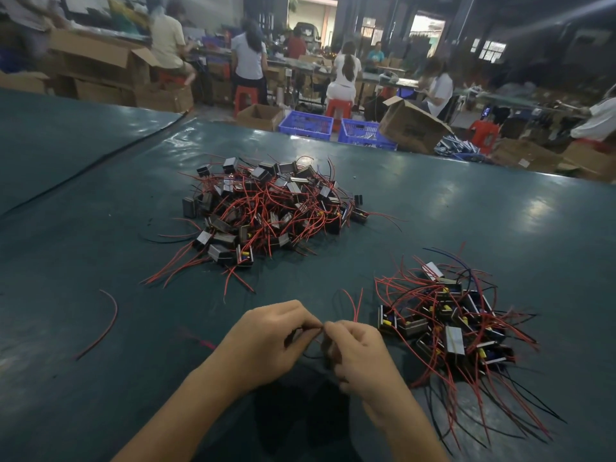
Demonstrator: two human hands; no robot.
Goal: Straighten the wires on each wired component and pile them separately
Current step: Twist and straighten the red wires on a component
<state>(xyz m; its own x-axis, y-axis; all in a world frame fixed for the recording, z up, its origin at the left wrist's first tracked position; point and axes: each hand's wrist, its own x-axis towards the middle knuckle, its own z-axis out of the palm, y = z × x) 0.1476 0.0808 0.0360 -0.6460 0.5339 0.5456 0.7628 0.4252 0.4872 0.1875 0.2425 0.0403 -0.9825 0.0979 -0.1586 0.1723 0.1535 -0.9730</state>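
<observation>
left hand [266,338] and right hand [360,351] pinch red wires [357,305] over the shiny green table [100,228], workers [346,75] seated behind.

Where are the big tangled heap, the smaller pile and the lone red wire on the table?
Big tangled heap [266,211]: head view, the middle of the heap.
Smaller pile [455,340]: head view, a shiny block near its middle.
Lone red wire [116,311]: head view, its bend.
</observation>
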